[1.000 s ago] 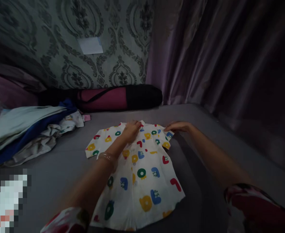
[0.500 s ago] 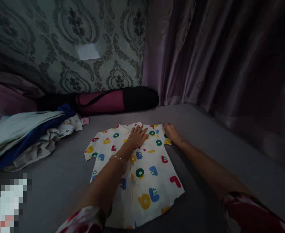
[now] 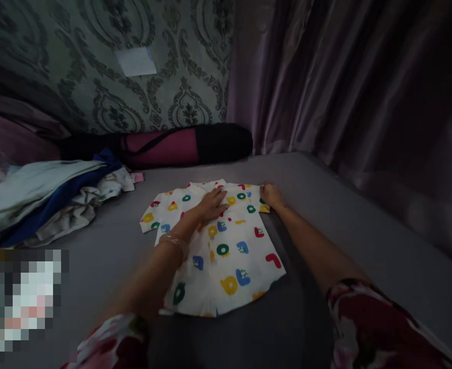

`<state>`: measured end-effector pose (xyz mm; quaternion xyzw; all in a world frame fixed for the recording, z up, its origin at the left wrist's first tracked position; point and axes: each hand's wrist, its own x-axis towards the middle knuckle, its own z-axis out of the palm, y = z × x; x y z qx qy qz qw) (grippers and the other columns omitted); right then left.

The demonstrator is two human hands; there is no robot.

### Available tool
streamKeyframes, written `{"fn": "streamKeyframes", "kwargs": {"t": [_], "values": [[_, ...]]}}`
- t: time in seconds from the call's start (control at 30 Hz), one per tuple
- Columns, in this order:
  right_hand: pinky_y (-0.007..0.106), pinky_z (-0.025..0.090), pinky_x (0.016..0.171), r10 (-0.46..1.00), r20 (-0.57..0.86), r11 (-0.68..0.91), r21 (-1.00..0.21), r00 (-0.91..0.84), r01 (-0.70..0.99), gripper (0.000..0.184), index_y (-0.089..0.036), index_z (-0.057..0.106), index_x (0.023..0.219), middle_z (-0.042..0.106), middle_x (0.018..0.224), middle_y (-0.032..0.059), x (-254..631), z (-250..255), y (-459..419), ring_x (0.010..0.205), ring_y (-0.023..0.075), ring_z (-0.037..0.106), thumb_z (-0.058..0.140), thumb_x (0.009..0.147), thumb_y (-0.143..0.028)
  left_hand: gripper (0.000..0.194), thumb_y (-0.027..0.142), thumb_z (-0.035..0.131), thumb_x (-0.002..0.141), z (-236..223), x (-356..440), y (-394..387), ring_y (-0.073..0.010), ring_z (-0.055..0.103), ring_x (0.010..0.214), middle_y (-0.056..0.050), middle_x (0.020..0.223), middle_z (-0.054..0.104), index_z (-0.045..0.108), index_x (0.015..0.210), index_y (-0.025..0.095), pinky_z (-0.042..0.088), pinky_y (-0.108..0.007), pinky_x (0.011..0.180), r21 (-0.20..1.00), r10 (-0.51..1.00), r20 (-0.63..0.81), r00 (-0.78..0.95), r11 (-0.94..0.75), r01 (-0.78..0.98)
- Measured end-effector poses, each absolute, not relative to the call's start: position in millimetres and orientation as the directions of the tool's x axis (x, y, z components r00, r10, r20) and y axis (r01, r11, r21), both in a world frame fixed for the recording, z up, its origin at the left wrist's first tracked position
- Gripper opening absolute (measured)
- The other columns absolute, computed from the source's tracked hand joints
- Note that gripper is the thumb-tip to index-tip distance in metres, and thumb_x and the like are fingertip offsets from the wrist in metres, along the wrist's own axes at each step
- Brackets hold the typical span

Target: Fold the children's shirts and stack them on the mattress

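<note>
A small white short-sleeved shirt with red, blue, yellow and green letter prints lies spread front up, its collar at the far end. On the upper chest, just below the collar, my left hand rests with its fingers stretched out. At the shirt's right sleeve, as I see it, my right hand has its fingers closed on the upper sleeve edge. The left forearm hides part of the shirt's left side.
A grey sheet lies under the shirt. Clothes in a pile sit at the left. A long black and maroon roll-shaped bag lies along the patterned wall. Purple curtains hang at the right. A blurred patch covers the lower left.
My left hand has slid slightly left on the shirt's chest. My right hand stays at the sleeve, its fingers now curled in more. The whole view has shifted a little upward.
</note>
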<state>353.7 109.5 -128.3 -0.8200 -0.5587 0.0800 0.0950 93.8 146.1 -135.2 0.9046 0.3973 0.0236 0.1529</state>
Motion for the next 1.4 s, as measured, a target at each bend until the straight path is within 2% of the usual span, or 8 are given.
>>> {"fn": "streamKeyframes", "kwargs": {"t": [0.13,0.2,0.3,0.43,0.63,0.87,1.2,1.4], "values": [[0.036,0.044,0.089,0.954,-0.02,-0.296,-0.247,0.301,0.923,0.036,-0.008,0.05,0.127,0.058,0.124,0.0219,341,-112,91,0.113,0.03,0.057,0.038,0.096,-0.024,0.067,0.044,0.046,0.09,-114,35,110,-0.0306,0.028,0.142,-0.02,0.153,0.03,0.031,0.147,0.011,0.029,-0.042,0.113,0.255,0.758,-0.049,0.651,-0.621,0.741],[0.04,0.039,0.099,0.982,0.101,-0.135,-0.204,0.158,0.969,0.038,-0.01,0.048,0.13,0.053,0.131,0.0211,319,-110,66,0.121,0.0305,0.05,0.035,0.096,-0.022,0.065,0.043,0.046,0.089,-110,6,88,-0.0315,0.033,0.14,-0.021,0.151,0.034,0.034,0.145,0.01,0.031,-0.044,0.112,0.241,0.769,-0.058,0.637,-0.608,0.756],[0.04,0.026,0.112,0.978,0.081,0.207,-0.213,-0.194,0.955,0.045,-0.014,0.044,0.138,0.041,0.147,0.0151,279,-118,17,0.137,0.0262,0.034,0.03,0.098,-0.031,0.062,0.043,0.045,0.089,-112,-25,55,-0.0304,0.031,0.141,-0.021,0.15,0.035,0.037,0.143,0.012,0.032,-0.043,0.111,0.257,0.756,-0.058,0.652,-0.62,0.742],[0.045,0.017,0.117,0.937,0.009,0.341,-0.25,-0.35,0.906,0.054,-0.014,0.038,0.145,0.028,0.156,0.0142,264,-136,-33,0.144,0.0276,0.021,0.031,0.098,-0.041,0.06,0.048,0.046,0.087,-117,-53,14,-0.0289,0.033,0.14,-0.014,0.151,0.036,0.042,0.14,0.021,0.035,-0.041,0.11,0.381,0.809,-0.092,0.58,-0.51,0.771],[0.037,0.032,0.109,0.983,-0.026,0.164,-0.337,-0.183,0.927,0.051,-0.018,0.04,0.143,0.039,0.15,0.013,320,-131,-71,0.135,0.0247,0.04,0.042,0.094,-0.033,0.073,0.069,0.054,0.07,-111,-104,-42,-0.0287,0.057,0.116,-0.009,0.128,0.059,0.053,0.128,0.025,0.05,-0.035,0.092,0.645,0.966,-0.111,0.233,-0.108,0.757],[0.027,0.045,0.072,0.984,-0.133,-0.164,-0.434,0.117,0.886,0.034,-0.02,0.07,0.099,0.072,0.095,0.0083,326,-116,-92,0.085,0.0212,0.066,0.044,0.093,-0.041,0.064,0.068,0.059,0.062,-107,-108,-67,-0.0197,0.06,0.062,-0.004,0.068,0.065,0.063,0.098,0.016,0.046,-0.028,0.054,0.74,0.955,-0.282,-0.095,0.28,0.612],[0.025,0.04,0.057,0.959,-0.206,-0.264,-0.393,0.196,0.881,0.03,-0.02,0.072,0.079,0.073,0.08,0.0068,313,-129,-70,0.071,0.0184,0.064,0.052,0.087,-0.041,0.053,0.069,0.06,0.062,-112,-90,-56,-0.0095,0.035,0.038,0.006,0.039,0.038,0.059,0.066,0.017,0.022,-0.023,0.041,0.732,0.926,-0.364,-0.101,0.351,0.584],[0.022,0.039,0.054,0.949,-0.252,-0.299,-0.545,0.187,0.783,0.025,-0.017,0.067,0.083,0.07,0.075,0.005,318,-130,-68,0.065,0.0153,0.061,0.054,0.085,-0.038,0.045,0.06,0.07,0.056,-99,-89,-49,-0.0073,0.034,0.039,0.008,0.046,0.039,0.051,0.065,0.019,0.02,-0.021,0.04,0.741,0.906,-0.41,-0.104,0.398,0.541]]}}
